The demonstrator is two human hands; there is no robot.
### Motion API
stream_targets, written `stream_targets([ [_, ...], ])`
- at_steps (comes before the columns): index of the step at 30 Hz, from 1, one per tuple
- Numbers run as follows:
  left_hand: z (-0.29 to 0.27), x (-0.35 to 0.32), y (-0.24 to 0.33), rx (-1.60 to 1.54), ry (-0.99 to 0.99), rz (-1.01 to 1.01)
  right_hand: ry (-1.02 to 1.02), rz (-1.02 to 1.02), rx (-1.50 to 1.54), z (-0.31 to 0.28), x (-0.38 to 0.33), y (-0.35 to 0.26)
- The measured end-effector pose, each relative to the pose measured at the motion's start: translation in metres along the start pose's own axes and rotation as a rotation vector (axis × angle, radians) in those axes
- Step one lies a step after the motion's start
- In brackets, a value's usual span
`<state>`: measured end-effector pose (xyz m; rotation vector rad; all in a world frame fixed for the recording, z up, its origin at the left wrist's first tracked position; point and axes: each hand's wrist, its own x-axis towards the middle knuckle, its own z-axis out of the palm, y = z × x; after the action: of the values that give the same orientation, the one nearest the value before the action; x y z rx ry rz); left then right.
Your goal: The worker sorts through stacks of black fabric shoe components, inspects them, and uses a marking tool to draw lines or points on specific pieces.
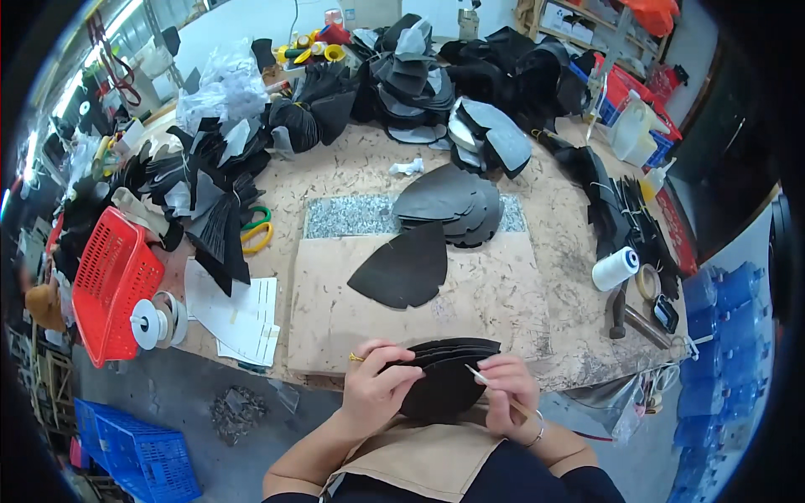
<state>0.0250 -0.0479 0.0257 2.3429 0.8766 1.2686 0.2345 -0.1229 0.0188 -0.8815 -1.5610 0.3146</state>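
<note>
Close to my body, my left hand [377, 381] pinches a fanned stack of black curved panels [444, 402] at its upper left edge. My right hand [509, 394] is closed around a thin pale stick with a white tip [476, 374], its tip over the right side of the stack. Whether it is a pen or a brush I cannot make out. Beyond the stack, a single black pointed panel [402, 268] lies on a pale board [335, 327]. A pile of grey-black panels [449, 205] sits behind it on a speckled strip [348, 216].
Bundles of black pieces [411, 92] crowd the table's far side. At left are a red basket [117, 285], white spools [155, 323], paper sheets [235, 310] and scissors [258, 236]. A thread cone [615, 268], tape roll [647, 280] and hammer [641, 323] lie at right.
</note>
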Motion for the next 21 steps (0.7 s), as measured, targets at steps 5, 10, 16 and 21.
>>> stream_targets([
  [5,-0.002,0.018,-0.020,-0.189,0.042,-0.306,0.196,-0.104,0.145,0.004,-0.014,0.000],
  [10,-0.003,0.089,-0.083,-0.350,-0.064,-0.635,-0.100,0.061,0.050,0.010,-0.009,0.000],
  [16,-0.015,0.072,-0.044,-0.086,-0.273,-0.185,-0.122,0.131,-0.115,0.012,0.000,-0.003],
  [21,-0.017,0.009,0.005,0.047,-0.256,-0.173,-0.122,0.032,-0.176,0.018,0.010,-0.003],
])
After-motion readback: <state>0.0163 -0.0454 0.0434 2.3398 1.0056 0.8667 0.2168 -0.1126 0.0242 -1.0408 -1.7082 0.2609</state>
